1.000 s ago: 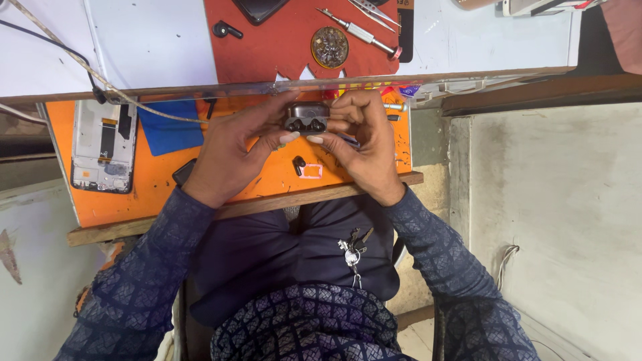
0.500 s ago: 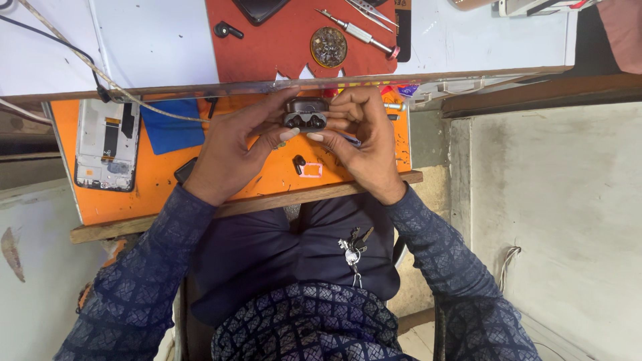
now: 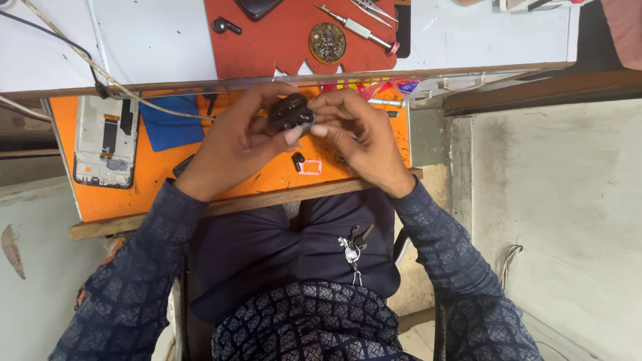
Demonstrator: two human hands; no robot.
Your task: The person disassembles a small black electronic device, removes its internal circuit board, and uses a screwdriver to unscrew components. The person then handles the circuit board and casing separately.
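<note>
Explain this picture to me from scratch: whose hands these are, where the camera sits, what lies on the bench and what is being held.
There is no machine here: a person works with two bare hands. The one camera is worn on the person's head and looks straight down, so you see their arms, lap and a bunch of keys at the waist.

The left hand and the right hand together hold a small dark rounded case above an orange work board.

On the board lie an opened phone body, a blue cloth and a small pink frame. Further off, a red mat carries a screwdriver, a round dish of tiny parts and a black earbud.
</note>
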